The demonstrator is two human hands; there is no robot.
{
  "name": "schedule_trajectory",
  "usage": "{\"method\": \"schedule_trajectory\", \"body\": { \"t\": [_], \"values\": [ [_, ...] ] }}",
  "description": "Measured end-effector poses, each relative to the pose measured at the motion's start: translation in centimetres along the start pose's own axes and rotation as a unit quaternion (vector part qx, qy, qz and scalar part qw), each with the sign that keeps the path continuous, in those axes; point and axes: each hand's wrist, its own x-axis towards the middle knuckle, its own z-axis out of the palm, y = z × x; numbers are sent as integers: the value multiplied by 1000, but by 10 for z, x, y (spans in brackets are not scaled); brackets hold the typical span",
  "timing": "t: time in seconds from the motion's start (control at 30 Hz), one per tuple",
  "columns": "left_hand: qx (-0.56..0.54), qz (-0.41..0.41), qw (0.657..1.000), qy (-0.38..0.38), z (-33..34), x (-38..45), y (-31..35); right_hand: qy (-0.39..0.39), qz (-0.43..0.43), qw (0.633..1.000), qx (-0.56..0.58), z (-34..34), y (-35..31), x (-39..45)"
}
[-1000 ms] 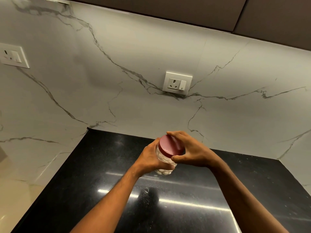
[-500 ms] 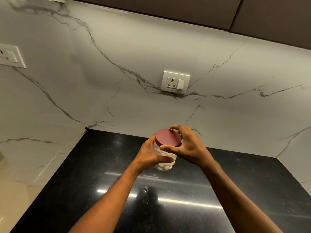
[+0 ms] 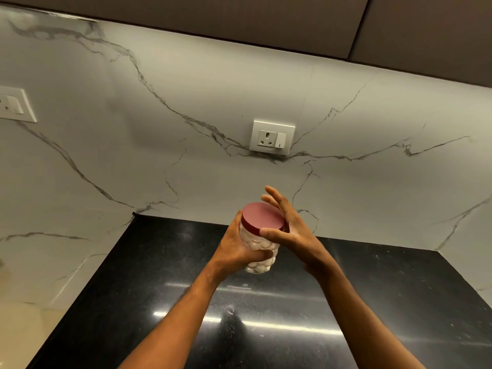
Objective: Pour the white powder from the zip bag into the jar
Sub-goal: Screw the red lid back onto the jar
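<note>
Underfoot of everything, a glossy black counter (image 3: 266, 315) with streaks of reflected light, set into a corner of white marble wall (image 3: 186, 115) veined in grey, dark cabinets (image 3: 239, 14) overhead. Two sockets: one (image 3: 272, 137) at 12 o'clock above the hands, another (image 3: 12, 105) cut off at 9 o'clock. One jar (image 3: 262, 249), clear and dimpled, packed white inside, capped by one dark red lid (image 3: 262, 216), held tilted above the counter near center frame. Two hands: left hand (image 3: 237, 249) wrapped around the jar's body from 9 o'clock, gripping firmly; right hand (image 3: 288, 230) at 3 o'clock of the lid, fingers spread and loose, thumb touching the lid's rim, not clasping.
</note>
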Motion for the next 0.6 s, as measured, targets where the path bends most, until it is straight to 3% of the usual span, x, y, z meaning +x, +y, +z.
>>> {"method": "schedule_trajectory", "body": {
  "t": [0.1,0.2,0.37,0.5,0.6],
  "values": [
    [-9,0,1000,3,-2,2,0,28,-6,999,27,3,0,-1],
    [0,6,1000,5,-1,3,0,110,-17,992,-65,13,-2,3],
    [-11,10,1000,5,-2,3,5,27,-4,1000,0,3,-3,1],
    [-7,8,1000,9,-3,1,7,104,-14,992,-76,10,-3,1],
    [-11,5,1000,8,-4,1,7,67,23,996,-57,7,-9,-1]
  ]
}}
